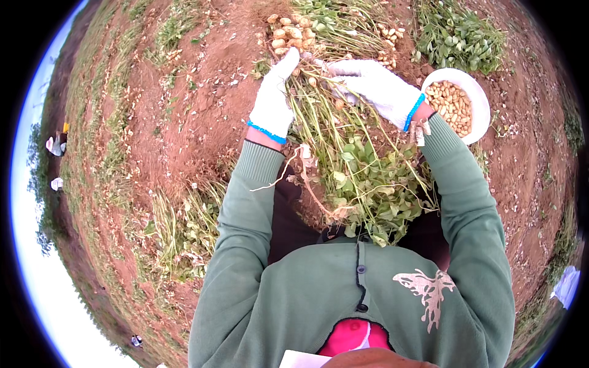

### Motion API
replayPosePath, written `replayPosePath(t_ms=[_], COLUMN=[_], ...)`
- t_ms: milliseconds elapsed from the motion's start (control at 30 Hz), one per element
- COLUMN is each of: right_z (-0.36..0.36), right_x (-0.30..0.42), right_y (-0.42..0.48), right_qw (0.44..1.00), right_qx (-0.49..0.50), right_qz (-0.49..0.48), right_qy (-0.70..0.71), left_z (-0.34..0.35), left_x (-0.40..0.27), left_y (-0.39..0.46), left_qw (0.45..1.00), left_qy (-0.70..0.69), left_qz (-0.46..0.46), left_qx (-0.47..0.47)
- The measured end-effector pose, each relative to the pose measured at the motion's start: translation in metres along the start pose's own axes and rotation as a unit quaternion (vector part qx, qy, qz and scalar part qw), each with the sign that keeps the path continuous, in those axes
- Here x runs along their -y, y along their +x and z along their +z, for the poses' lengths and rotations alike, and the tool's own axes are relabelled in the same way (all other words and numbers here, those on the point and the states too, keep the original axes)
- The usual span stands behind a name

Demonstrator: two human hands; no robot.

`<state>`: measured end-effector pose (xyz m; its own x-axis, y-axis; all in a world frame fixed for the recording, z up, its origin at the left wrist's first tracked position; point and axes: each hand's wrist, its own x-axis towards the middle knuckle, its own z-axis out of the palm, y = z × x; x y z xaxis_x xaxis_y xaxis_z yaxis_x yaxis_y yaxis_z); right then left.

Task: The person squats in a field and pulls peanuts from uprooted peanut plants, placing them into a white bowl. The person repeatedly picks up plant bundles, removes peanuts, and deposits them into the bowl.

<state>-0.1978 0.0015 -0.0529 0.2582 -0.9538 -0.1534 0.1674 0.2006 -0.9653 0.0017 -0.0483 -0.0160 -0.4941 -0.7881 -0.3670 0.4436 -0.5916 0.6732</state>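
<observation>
My left hand (275, 99), in a white knit glove with a blue cuff, is at the root end of an uprooted peanut plant (331, 133), its thumb pointing up. On the other side of the stems, my right hand (375, 87), gloved alike, has its fingers around the root end. The leafy tops of the plant hang towards my lap. A cluster of peanut pods (292, 34) shows just beyond my left fingertips. Next to my right wrist, a white bowl (481, 110) holds many picked peanuts (448, 106).
More peanut plants lie on the reddish soil (216, 87), at the top (349, 27), top right (460, 39) and lower left (179, 230). Other people (57, 143) are far off at the left edge. A pale sheet-like thing (567, 286) shows at the far right.
</observation>
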Motion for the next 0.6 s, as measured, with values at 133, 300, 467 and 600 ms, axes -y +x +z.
replayPosePath(t_ms=[133, 300, 467, 600], right_z=[0.009, 0.013, 0.008, -0.013], right_x=[0.007, 0.01, 0.015, 0.0], right_y=[0.004, -0.005, -0.011, -0.001], right_qw=[0.99, 0.984, 0.989, 0.906], right_qx=[-0.045, -0.076, -0.01, -0.009], right_qz=[0.017, 0.014, 0.031, -0.138], right_qy=[-0.133, -0.162, -0.147, -0.399], left_z=[-0.012, -0.014, -0.009, -0.01], left_x=[0.003, 0.002, 0.002, 0.005], left_y=[0.007, 0.003, 0.002, 0.003], left_qw=[1.0, 0.999, 0.999, 0.999], left_qy=[0.021, 0.03, 0.035, 0.049], left_qz=[0.012, 0.03, 0.029, 0.02], left_qx=[0.0, -0.001, -0.005, -0.012])
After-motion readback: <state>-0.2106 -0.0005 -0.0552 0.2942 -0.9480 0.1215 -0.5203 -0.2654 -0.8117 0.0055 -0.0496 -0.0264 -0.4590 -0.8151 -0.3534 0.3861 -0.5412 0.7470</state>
